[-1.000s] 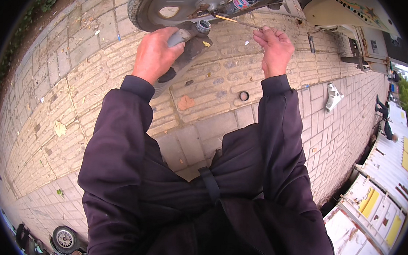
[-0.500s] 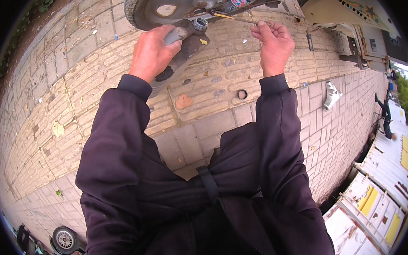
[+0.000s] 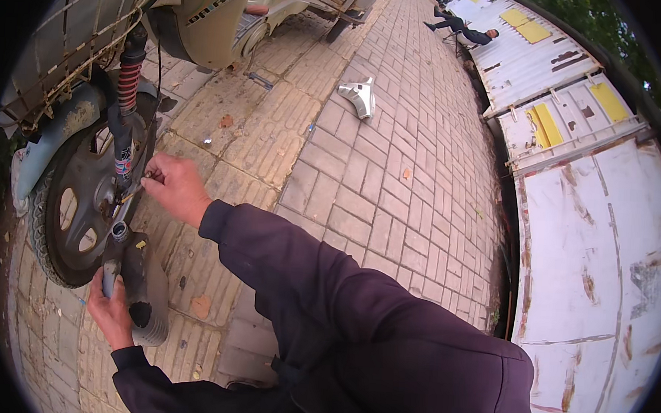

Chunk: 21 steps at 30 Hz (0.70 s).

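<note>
Hands apart: your left hand (image 3: 110, 313) is gripping the grey jug (image 3: 146, 272) by its handle (image 3: 109, 277), your right hand (image 3: 176, 189) is pinching a thin rod (image 3: 132, 194) beside the wheel (image 3: 83, 187)

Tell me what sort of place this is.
Likely an outdoor pavement, perhaps by a street: beige and grey brick paving stretches away, weathered white metal panels with yellow patches line one side, and a beige scooter-like vehicle stands on the paving.

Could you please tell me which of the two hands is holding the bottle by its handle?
The left hand, lower in the view, grips the grey bottle by its handle; the right hand, higher up, pinches a thin stick instead.
</note>
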Motion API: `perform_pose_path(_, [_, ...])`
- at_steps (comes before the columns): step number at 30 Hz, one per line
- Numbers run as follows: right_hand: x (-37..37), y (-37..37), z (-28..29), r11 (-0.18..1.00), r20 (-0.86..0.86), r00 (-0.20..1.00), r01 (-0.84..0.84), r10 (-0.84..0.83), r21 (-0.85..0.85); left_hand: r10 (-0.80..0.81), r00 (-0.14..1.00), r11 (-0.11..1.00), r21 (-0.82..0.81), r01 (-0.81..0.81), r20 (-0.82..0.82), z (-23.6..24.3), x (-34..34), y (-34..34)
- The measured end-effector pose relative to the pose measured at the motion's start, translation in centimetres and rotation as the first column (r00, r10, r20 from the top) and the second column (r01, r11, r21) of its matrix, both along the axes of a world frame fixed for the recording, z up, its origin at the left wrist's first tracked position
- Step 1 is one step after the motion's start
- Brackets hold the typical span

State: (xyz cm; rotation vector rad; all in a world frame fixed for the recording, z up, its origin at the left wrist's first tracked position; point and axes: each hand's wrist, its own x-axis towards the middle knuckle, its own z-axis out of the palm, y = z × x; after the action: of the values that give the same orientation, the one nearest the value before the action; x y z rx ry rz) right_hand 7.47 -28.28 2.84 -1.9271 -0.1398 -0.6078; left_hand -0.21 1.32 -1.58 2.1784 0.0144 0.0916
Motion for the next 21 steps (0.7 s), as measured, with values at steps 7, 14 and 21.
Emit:
perform_pose_path(7, [-0.3,0.6,0.5,0.998,0.024,1.0,-0.014,0.016,-0.06,0.004,0.996,1.0,-0.005,-0.004,-0.094,0.6,0.0,0.1])
perform_pose_path(14, [0.1,-0.2,-0.2,0.993,-0.046,0.996,-0.078,0.074,-0.088,0.01,0.995,1.0,0.008,-0.011,0.098,1.4,-1.1,-0.6])
perform_pose_path(21, [0.3,0.2,-0.1,0.974,-0.052,0.985,-0.152,0.163,0.171,0.057,0.997,0.998,0.024,-0.058,0.05,2.4,-1.1,-1.4])
